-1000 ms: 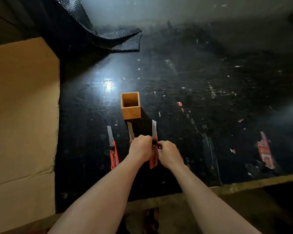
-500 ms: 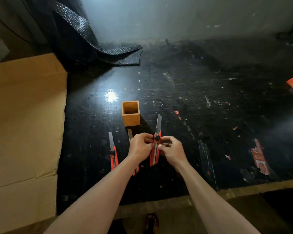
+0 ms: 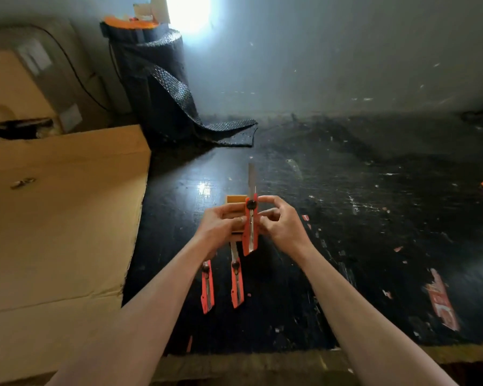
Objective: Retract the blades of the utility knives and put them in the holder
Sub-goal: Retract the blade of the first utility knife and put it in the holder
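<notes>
Hands raised above black work surface (image 3: 346, 218), both gripping one orange utility knife (image 3: 250, 227) held upright between them. Left hand (image 3: 221, 224): fingers curled and pinched on left edge of handle. Right hand (image 3: 280, 222): thumb and fingertips pinched on right edge of handle, index finger arched above near black slider knob (image 3: 251, 203). Blade (image 3: 251, 178): fully extended, pointing up and away beyond both hands. Wooden holder (image 3: 236, 200): directly behind left hand, mostly hidden by fingers and knife handle. Second utility knife (image 3: 237, 282): flat on surface below hands, near side, blade tip toward holder. Third utility knife (image 3: 207, 288): flat just beside second, under left wrist, blade end hidden by forearm. Cardboard box (image 3: 62, 218): well to left of left arm.
</notes>
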Motion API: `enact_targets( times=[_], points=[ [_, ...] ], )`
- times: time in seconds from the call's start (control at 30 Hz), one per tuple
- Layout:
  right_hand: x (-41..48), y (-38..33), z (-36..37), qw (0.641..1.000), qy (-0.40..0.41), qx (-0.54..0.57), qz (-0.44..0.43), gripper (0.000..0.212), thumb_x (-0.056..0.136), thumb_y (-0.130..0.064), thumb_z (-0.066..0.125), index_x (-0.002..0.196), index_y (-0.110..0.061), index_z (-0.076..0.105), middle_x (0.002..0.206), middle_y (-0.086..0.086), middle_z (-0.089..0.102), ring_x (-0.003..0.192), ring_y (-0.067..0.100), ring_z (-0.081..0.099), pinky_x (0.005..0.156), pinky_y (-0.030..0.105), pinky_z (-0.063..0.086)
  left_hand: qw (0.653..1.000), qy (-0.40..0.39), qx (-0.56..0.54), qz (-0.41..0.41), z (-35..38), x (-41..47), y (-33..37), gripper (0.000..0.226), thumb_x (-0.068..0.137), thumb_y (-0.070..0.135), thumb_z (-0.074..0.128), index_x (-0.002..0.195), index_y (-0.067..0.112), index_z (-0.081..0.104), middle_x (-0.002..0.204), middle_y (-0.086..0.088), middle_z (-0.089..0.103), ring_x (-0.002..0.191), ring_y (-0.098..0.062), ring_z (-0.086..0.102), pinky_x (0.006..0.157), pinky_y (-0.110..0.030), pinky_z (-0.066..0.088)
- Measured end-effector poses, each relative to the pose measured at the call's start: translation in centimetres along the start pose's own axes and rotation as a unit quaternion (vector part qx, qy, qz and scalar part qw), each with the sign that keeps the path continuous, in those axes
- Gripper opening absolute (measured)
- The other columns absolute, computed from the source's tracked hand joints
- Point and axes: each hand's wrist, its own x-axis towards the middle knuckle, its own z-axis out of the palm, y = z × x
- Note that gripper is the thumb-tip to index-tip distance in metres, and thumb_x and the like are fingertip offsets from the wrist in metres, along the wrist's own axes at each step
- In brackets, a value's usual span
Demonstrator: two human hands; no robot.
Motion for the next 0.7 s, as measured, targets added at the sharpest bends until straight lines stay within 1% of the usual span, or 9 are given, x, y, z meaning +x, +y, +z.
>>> enact_targets(
  times=[0.07, 0.13, 0.17, 0.27, 0.3, 0.43, 0.5, 0.57, 0.7],
  points=[
    [0.5, -1.7, 0.5, 0.998, -0.002, -0.043, -0.054, 0.035, 0.099, -0.008, 0.064, 0.131, -0.021, 0.063, 0.093, 0.006, 0.076, 0.08, 0.011, 0.077, 0.072, 0.026, 0.064, 1.0, 0.009, 0.002, 0.021, -0.7, -0.3, 1.3, 0.03, 0.096, -0.008, 0.062, 0.121, 0.007, 0.071, 0.097, -0.011, 0.081, 0.077, -0.021, 0.08, 0.065, -0.031, 0.066],
    [0.9, -3.2, 0.9, 0.994, -0.004, -0.071, -0.087, 0.032, 0.1, -0.012, 0.063, 0.13, -0.022, 0.064, 0.092, 0.001, 0.076, 0.079, 0.006, 0.076, 0.071, 0.022, 0.062, 0.999, 0.019, 0.008, 0.039, -1.4, -0.4, 2.3, 0.03, 0.096, -0.008, 0.063, 0.118, 0.01, 0.072, 0.092, -0.009, 0.082, 0.076, -0.021, 0.081, 0.064, -0.032, 0.066],
    [1.2, -3.7, 1.0, 0.993, -0.002, -0.075, -0.096, 0.03, 0.1, -0.012, 0.062, 0.129, -0.022, 0.065, 0.092, 0.0, 0.077, 0.08, 0.006, 0.076, 0.073, 0.025, 0.063, 0.999, 0.022, 0.009, 0.046, -1.7, -0.5, 2.7, 0.029, 0.095, -0.007, 0.064, 0.117, 0.01, 0.073, 0.092, -0.009, 0.082, 0.077, -0.022, 0.081, 0.065, -0.033, 0.066],
    [1.6, -4.7, 1.4, 0.992, -0.008, -0.072, -0.103, 0.023, 0.1, -0.013, 0.063, 0.121, -0.021, 0.067, 0.091, 0.002, 0.078, 0.083, 0.013, 0.078, 0.081, 0.039, 0.065, 0.998, 0.032, 0.003, 0.054, -2.5, -0.8, 3.6, 0.031, 0.094, -0.005, 0.068, 0.121, 0.008, 0.072, 0.096, -0.013, 0.082, 0.082, -0.025, 0.081, 0.066, -0.034, 0.066],
    [1.7, -4.9, 1.5, 0.992, -0.012, -0.071, -0.105, 0.022, 0.099, -0.013, 0.064, 0.119, -0.02, 0.068, 0.092, 0.003, 0.078, 0.084, 0.014, 0.078, 0.082, 0.042, 0.065, 0.998, 0.035, -0.006, 0.053, -2.6, -0.9, 3.7, 0.032, 0.093, -0.005, 0.068, 0.122, 0.007, 0.072, 0.097, -0.014, 0.082, 0.084, -0.025, 0.081, 0.066, -0.034, 0.065],
    [1.4, -5.2, 1.9, 0.992, -0.039, -0.067, -0.1, 0.019, 0.097, -0.011, 0.066, 0.114, -0.018, 0.07, 0.103, 0.003, 0.076, 0.093, 0.016, 0.076, 0.087, 0.044, 0.064, 0.997, 0.047, -0.042, 0.038, -3.4, -1.0, 3.8, 0.035, 0.092, -0.01, 0.064, 0.123, 0.005, 0.073, 0.104, -0.017, 0.081, 0.091, -0.029, 0.081, 0.07, -0.039, 0.066],
    [1.1, -5.2, 2.2, 0.991, -0.053, -0.069, -0.097, 0.018, 0.096, -0.011, 0.068, 0.112, -0.017, 0.072, 0.105, 0.001, 0.076, 0.097, 0.017, 0.076, 0.088, 0.045, 0.063, 0.997, 0.046, -0.057, 0.031, -3.9, -1.1, 3.8, 0.036, 0.092, -0.011, 0.063, 0.123, 0.006, 0.073, 0.106, -0.017, 0.081, 0.095, -0.031, 0.08, 0.073, -0.042, 0.066],
    [0.7, -5.1, 2.4, 0.991, -0.062, -0.067, -0.094, 0.018, 0.095, -0.01, 0.069, 0.112, -0.016, 0.073, 0.105, -0.001, 0.077, 0.097, 0.016, 0.076, 0.088, 0.042, 0.064, 0.996, 0.048, -0.067, 0.027, -4.1, -1.1, 3.8, 0.035, 0.092, -0.009, 0.065, 0.121, 0.008, 0.074, 0.106, -0.016, 0.081, 0.095, -0.03, 0.08, 0.073, -0.042, 0.066],
    [-0.4, -4.4, 2.8, 0.989, -0.066, -0.086, -0.098, 0.018, 0.095, -0.011, 0.07, 0.111, -0.017, 0.074, 0.106, -0.005, 0.076, 0.099, 0.009, 0.074, 0.088, 0.029, 0.062, 0.996, 0.068, -0.048, 0.037, -4.0, -1.1, 4.1, 0.034, 0.089, -0.005, 0.071, 0.121, 0.007, 0.075, 0.102, -0.014, 0.082, 0.093, -0.029, 0.081, 0.073, -0.042, 0.066]
  ],
)
